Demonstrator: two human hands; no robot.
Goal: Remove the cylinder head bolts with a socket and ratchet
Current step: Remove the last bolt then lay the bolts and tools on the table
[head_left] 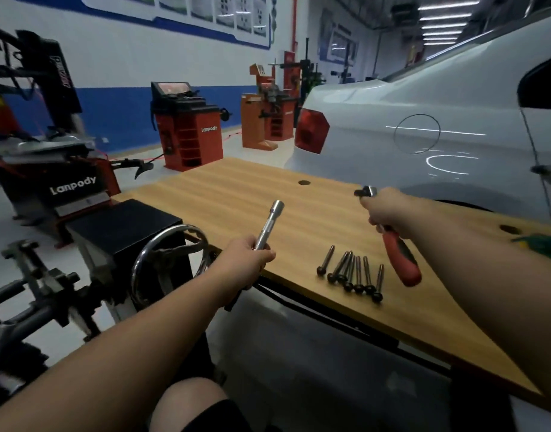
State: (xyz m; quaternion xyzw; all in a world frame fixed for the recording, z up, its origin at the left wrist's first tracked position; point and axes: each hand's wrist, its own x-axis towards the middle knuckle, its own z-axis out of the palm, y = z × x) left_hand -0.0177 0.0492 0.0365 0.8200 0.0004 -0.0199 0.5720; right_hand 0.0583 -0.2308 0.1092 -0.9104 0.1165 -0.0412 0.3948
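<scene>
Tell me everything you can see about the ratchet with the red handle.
The ratchet has a thick red handle with black strips and a small shiny metal head. The right hand grips it near the head, so the handle sticks out below the hand, slanting toward the person. It is held in the air over the wooden table, touching only the hand. No socket is visible on its head.

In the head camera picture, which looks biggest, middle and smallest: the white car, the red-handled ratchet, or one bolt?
1. White car, by far the biggest.
2. Red-handled ratchet.
3. One bolt, smallest, though its length looks fairly close to the ratchet's handle.
</scene>
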